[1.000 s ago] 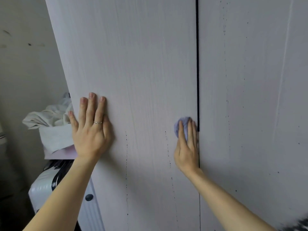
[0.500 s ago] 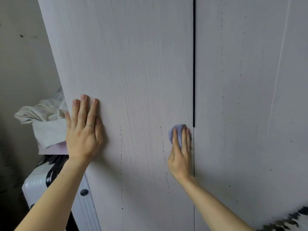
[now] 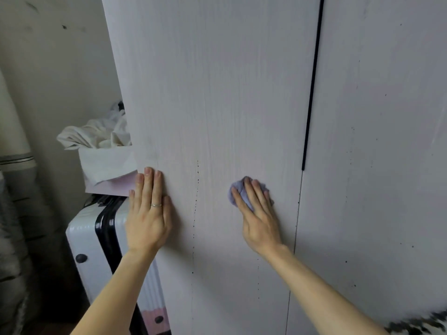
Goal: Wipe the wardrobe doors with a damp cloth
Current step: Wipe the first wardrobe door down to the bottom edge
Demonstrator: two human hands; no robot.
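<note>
Two pale wood-grain wardrobe doors fill the view: the left door (image 3: 217, 93) and the right door (image 3: 375, 117), with a dark gap between them. My right hand (image 3: 260, 215) presses a small bunched lilac cloth (image 3: 238, 193) flat against the left door, a little left of the gap. The fingers cover most of the cloth. Near the door's left edge my left hand (image 3: 148, 215) lies flat on the panel with fingers together, wearing a ring and holding nothing. Small dark specks run in vertical lines down both doors.
Left of the wardrobe stands a white suitcase (image 3: 87, 240) with a black band. Above it sits a box (image 3: 106, 165) with crumpled white fabric (image 3: 96, 134) in it. A grey-clad shape fills the far left edge, before a marked wall (image 3: 53, 56).
My right hand has slid the cloth leftward and slightly down, away from the gap between the doors. The view has shifted right and down; my left hand stays flat on the door.
</note>
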